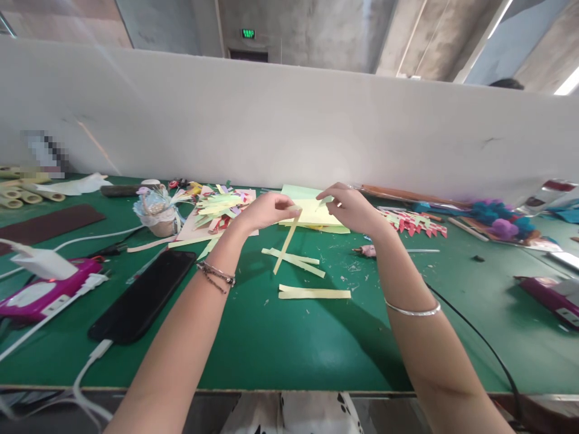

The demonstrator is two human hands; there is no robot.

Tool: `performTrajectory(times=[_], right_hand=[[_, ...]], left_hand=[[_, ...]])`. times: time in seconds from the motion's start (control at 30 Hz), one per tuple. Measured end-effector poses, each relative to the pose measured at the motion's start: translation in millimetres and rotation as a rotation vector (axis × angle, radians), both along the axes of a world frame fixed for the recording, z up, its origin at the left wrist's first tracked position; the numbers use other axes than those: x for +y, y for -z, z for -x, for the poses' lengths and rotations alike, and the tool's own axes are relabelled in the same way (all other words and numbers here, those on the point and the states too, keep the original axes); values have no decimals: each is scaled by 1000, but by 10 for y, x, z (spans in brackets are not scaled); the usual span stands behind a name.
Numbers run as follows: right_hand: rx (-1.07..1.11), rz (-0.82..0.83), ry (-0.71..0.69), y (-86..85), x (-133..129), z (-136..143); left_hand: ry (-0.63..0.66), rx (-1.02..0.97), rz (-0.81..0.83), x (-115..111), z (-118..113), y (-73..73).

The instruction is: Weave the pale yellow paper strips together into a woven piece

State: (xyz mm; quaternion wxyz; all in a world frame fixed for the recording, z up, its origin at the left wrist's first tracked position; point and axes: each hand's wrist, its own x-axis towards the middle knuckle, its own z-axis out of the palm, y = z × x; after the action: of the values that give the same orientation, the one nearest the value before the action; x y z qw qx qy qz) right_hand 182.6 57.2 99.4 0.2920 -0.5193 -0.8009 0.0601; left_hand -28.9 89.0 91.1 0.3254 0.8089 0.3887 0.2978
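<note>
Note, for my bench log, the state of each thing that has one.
Left hand: pinching paper strip
Paper strip: held, slanting down
Right hand: fingers bent, grip unclear
Loose strips: lying, some overlapping
Paper sheets: stacked
Black phone: cable plugged in
Left power strip: charger plugged in
Green sign: lit

Mid-frame, loose paper strips lie on the table, before a stack of paper sheets. Leftward come paper scraps, then a basket, with a phone below them at lower left and a power strip at the left edge. Another power strip lies at the right edge; a partition stands behind everything on the table.
</note>
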Motion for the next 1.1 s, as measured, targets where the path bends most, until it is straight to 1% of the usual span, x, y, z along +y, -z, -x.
performTrajectory(times=[0.13,0.2,0.3,0.43,0.53,0.6,0.7,0.83,0.93,1.1], right_hand=[[-16,-69,52,-18,-24,18],[-22,-68,54,-21,-25,14],[-10,-40,57,-19,-21,-2],[42,14,39,-20,-28,-8],[53,38,26,-30,-42,7],[64,48,19,-40,-55,21],[82,58,10,-69,-88,39],[138,82,-16,-130,-159,54],[253,136,-95,-172,-212,59],[475,225,-281,-191,-250,49]], left_hand=[[-49,33,6,-19,78,-68],[-83,45,29,-21,114,-88],[-179,67,29,0,161,-91],[-268,70,-115,18,201,-96],[-302,133,-180,-19,196,-128],[-297,165,-198,-45,184,-142],[-275,158,-206,-42,174,-130],[-258,125,-158,24,177,-77],[-264,134,-128,61,168,-50],[-190,320,-144,38,139,-56]])
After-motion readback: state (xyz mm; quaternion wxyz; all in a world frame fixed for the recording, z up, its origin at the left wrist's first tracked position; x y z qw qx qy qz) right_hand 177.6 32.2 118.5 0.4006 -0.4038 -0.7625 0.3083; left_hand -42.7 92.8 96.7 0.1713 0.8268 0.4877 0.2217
